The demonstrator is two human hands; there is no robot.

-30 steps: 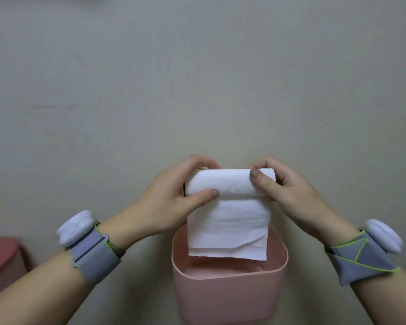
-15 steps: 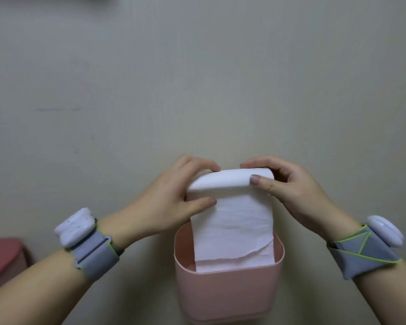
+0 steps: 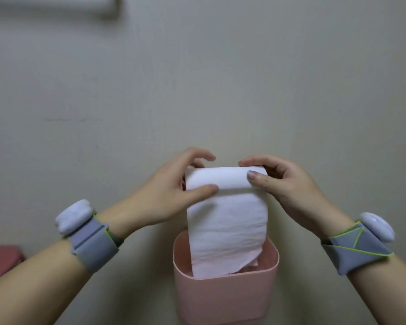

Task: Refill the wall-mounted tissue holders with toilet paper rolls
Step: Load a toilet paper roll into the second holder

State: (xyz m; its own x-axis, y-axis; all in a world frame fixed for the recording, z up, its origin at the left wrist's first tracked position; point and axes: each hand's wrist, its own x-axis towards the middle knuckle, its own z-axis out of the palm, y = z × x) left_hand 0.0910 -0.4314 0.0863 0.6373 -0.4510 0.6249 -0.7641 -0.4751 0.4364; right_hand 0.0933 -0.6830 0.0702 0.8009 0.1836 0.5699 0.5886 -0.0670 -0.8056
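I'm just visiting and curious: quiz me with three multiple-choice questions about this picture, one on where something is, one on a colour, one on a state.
1. Where does the loose tail of the toilet paper roll end?
A. inside the holder
B. on the floor
C. over a wrist

2. What colour is the holder?
A. blue
B. pink
C. black

3. How is the roll held?
A. by the left hand alone
B. by nobody
C. by both hands, the right hand too

Answers: 1 A, the tail dips below the rim; 2 B, its walls are pink; 3 C, fingers grip each end.
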